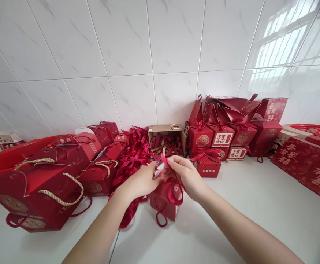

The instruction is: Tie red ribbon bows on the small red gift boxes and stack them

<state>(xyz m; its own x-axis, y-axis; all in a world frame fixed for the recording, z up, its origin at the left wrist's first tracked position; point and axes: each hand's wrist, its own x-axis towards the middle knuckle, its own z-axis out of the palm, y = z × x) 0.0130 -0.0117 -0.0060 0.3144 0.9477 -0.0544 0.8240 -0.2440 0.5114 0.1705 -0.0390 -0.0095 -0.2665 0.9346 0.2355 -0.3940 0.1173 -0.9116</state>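
A small red gift box (162, 203) stands on the white counter in front of me, with a dark red cord loop (161, 219) hanging down its front. Between thumb and fingers, my right hand (186, 176) pinches a red satin ribbon (173, 194), which curves in a loop over the box's right side. My left hand (145, 179) is closed at the top of the same box; what lies in its fingertips is partly hidden. Something pale and shiny shows between the two hands. Just behind them sits an open cardboard box (167, 128) filled with dark red and gold strips.
A heap of red ribbons (134, 154) lies left of the cardboard box. Larger red gift boxes (47, 187) with rope handles crowd the left, near a red basin (19, 152). Stacked ribboned boxes (208, 163) stand right, with flat red bags (302, 161) beyond. A tiled wall (176, 36) rises behind.
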